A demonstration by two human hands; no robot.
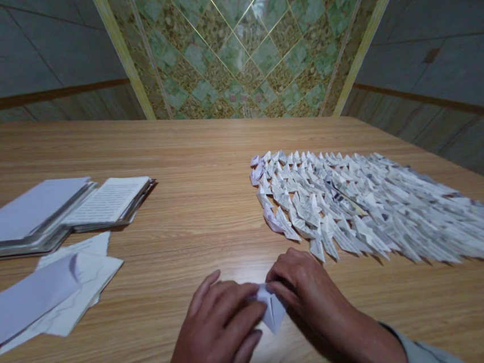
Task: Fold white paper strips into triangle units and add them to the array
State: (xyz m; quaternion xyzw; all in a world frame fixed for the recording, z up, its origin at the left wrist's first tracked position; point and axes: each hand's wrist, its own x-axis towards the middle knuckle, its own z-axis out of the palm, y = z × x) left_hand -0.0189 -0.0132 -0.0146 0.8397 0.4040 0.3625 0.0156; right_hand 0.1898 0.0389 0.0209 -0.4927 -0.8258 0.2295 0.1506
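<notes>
A small piece of folded white paper (273, 314) is between my hands, near the front of the table. Its lower end comes to a point, and a slit or fold line runs down its middle. My left hand (225, 326) grips its left side, fingertips pressed on the paper. From the right, my right hand (308, 289) pinches the upper right edge with thumb and forefinger, the other fingers curled. The fingers cover much of the paper's upper part. To the right lie many folded paper boats (355, 205) in tight rows, most of them printed, a few plain pale.
On the left of the wooden table (196, 151) are a stack of plain paper (34, 207) and a stack of printed sheets (109, 200). Loose paper strips (31, 299) overlap in front of them. Behind the table, green and gold tiles (233, 51) lie between grey panels.
</notes>
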